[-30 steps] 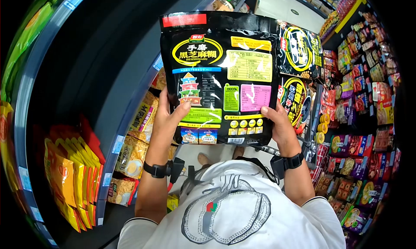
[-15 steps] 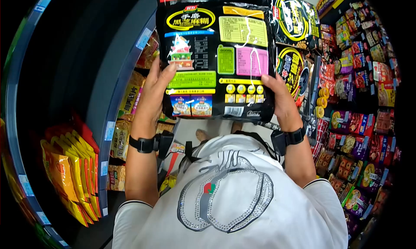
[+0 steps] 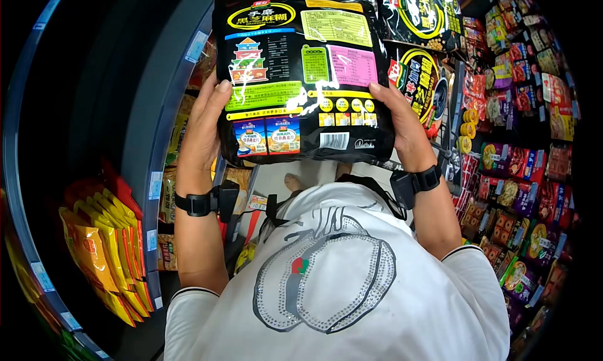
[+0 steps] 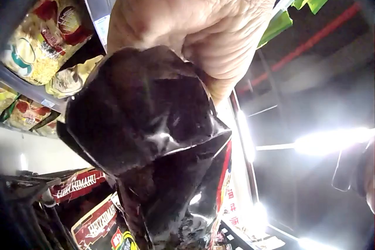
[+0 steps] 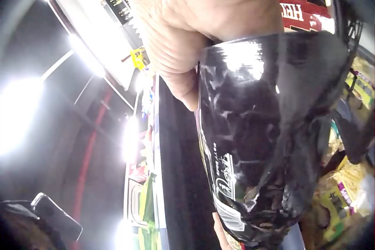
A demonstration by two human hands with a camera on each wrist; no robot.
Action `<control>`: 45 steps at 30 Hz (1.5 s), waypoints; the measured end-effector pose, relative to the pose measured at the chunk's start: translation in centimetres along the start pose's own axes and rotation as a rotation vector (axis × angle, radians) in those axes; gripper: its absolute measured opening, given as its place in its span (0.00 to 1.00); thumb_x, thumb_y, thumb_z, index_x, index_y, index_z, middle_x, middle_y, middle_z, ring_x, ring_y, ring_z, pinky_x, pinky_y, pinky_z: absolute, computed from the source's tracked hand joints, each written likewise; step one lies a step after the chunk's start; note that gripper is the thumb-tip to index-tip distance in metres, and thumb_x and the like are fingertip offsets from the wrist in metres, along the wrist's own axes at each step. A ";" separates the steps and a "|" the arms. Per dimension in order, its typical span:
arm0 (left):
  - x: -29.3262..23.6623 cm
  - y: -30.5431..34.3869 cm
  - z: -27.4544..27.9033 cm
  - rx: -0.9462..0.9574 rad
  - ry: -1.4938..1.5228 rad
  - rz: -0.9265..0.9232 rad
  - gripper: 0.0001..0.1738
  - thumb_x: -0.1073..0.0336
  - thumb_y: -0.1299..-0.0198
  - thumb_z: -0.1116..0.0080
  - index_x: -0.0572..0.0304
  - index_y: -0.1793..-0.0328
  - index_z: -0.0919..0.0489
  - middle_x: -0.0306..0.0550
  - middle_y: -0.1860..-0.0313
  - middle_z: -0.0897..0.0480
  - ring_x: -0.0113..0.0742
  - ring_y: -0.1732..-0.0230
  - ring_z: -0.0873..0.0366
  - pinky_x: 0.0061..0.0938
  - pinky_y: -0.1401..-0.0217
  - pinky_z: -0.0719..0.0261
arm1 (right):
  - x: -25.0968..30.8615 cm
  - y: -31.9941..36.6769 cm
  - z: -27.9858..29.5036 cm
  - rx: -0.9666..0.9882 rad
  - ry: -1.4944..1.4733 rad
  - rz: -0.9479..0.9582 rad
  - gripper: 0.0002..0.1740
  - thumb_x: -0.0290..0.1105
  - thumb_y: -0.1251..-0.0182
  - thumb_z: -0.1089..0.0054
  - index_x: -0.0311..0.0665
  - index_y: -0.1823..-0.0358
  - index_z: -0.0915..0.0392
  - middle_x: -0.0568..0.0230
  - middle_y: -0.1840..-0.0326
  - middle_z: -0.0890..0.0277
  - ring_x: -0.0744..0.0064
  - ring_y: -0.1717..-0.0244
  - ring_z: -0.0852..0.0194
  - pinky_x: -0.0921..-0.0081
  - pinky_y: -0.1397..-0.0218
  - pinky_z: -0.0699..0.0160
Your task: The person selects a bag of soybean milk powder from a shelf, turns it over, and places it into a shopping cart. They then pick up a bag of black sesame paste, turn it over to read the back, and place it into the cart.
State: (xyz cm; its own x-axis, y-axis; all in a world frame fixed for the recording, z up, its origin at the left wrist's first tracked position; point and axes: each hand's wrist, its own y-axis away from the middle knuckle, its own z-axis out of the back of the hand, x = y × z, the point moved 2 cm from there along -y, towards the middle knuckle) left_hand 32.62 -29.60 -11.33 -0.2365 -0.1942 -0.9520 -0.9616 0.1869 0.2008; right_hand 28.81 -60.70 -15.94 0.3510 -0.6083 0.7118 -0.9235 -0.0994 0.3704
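Observation:
A black bag of black sesame paste (image 3: 295, 59) is held up in front of the white shirt, its printed back and barcode facing the person. The left hand (image 3: 204, 119) grips its left side, thumb on the printed face. Opposite it, the right hand (image 3: 402, 125) grips the right side in the same way. Both hands' other fingers are mostly hidden behind the bag. In the left wrist view the dark side of the bag (image 4: 146, 109) lies below the left hand (image 4: 187, 9). The right wrist view has the right hand (image 5: 193, 9) on the bag's glossy edge (image 5: 263, 103).
Behind the bag, on the right, stand more black sesame paste packs (image 3: 421, 78). Yellow and orange bags (image 3: 94, 242) line a dark shelf at the left, with price tags along its rail (image 3: 154, 191). Racks of colourful packaged snacks (image 3: 515, 191) fill the right side.
Both hands and the bag have moved up and left in the head view. The bag's lower part appears larger, and its top now reaches the frame's upper edge. Both grips stay the same.

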 end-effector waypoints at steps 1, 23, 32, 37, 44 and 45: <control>0.0 0.0 0.2 -0.001 0.008 0.005 0.38 0.51 0.26 0.42 0.70 0.20 0.37 0.55 0.32 0.23 0.36 0.33 0.23 0.27 0.31 0.25 | -0.1 -0.2 0.2 -0.002 0.003 -0.006 0.30 0.34 0.30 0.32 0.32 0.31 0.31 0.58 0.40 0.19 0.70 0.43 0.16 0.72 0.39 0.14; 0.6 1.9 1.5 -0.080 0.056 0.006 0.29 0.56 0.23 0.47 0.69 0.24 0.31 0.52 0.33 0.20 0.36 0.34 0.20 0.30 0.31 0.22 | -0.4 -1.6 -1.3 0.129 -0.049 -0.085 0.23 0.33 0.26 0.35 0.30 0.36 0.29 0.55 0.45 0.17 0.70 0.50 0.12 0.72 0.47 0.09; 1.0 3.1 4.2 -0.164 0.053 -0.005 0.33 0.53 0.26 0.42 0.70 0.25 0.31 0.55 0.37 0.19 0.35 0.39 0.18 0.26 0.38 0.18 | -1.5 -2.0 -3.9 0.152 -0.041 -0.128 0.23 0.32 0.27 0.34 0.29 0.37 0.29 0.53 0.45 0.17 0.69 0.52 0.11 0.71 0.49 0.08; 0.7 3.2 0.9 -0.252 0.034 -0.005 0.36 0.53 0.26 0.40 0.73 0.23 0.34 0.55 0.35 0.21 0.34 0.37 0.20 0.24 0.37 0.21 | 0.1 -1.9 -1.7 0.146 -0.050 -0.163 0.24 0.32 0.28 0.34 0.31 0.36 0.29 0.54 0.45 0.17 0.67 0.52 0.11 0.71 0.49 0.08; 0.0 4.2 2.6 -0.203 -0.012 -0.047 0.39 0.49 0.26 0.41 0.72 0.21 0.36 0.56 0.32 0.22 0.36 0.34 0.22 0.26 0.32 0.25 | -0.7 -2.1 -3.5 0.110 -0.013 -0.178 0.25 0.33 0.29 0.32 0.29 0.37 0.28 0.54 0.47 0.16 0.67 0.54 0.11 0.71 0.51 0.07; -0.1 4.4 3.1 -0.195 -0.005 -0.056 0.39 0.49 0.26 0.41 0.72 0.21 0.36 0.56 0.32 0.22 0.36 0.34 0.22 0.26 0.31 0.26 | -1.2 -2.4 -3.9 0.111 -0.007 -0.181 0.25 0.33 0.30 0.32 0.29 0.37 0.28 0.54 0.47 0.16 0.67 0.54 0.11 0.71 0.52 0.07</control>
State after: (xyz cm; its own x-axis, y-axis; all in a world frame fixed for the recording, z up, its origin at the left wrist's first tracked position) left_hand 28.88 -25.74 -11.04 -0.1816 -0.1944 -0.9640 -0.9821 -0.0140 0.1878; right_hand 31.23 -56.67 -15.37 0.5121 -0.5780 0.6353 -0.8570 -0.2935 0.4236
